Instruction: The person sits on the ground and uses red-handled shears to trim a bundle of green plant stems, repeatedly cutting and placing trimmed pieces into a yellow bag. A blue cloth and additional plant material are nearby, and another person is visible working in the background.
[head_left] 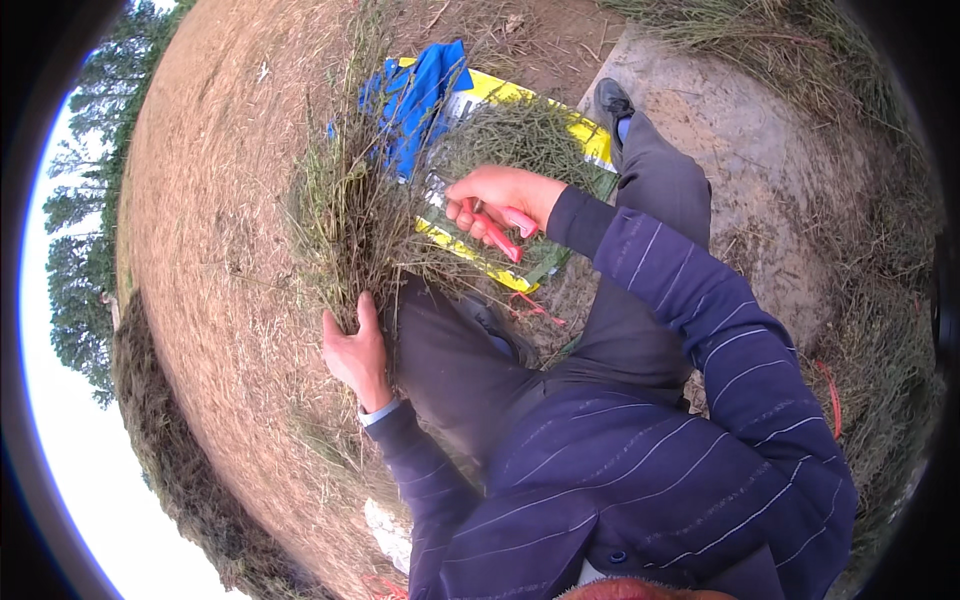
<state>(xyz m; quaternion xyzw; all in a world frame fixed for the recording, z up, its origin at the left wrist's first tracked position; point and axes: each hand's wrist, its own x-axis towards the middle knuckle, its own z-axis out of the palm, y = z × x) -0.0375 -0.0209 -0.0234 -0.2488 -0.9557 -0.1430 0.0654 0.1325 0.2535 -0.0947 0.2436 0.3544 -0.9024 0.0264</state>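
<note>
Left of centre, the left hand clasps a plant bundle low down, likely steadying it. Mid-frame, the right hand grips red-handled shears.

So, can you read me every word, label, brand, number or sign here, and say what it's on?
Nothing can be quoted.
Yellow-and-white sheet: dark marks, perhaps lettering, partly covered by green cuttings; too little shows to read.
Red-handled tool in the right hand: no readable marking.
Blue cloth: no lettering visible.
</note>
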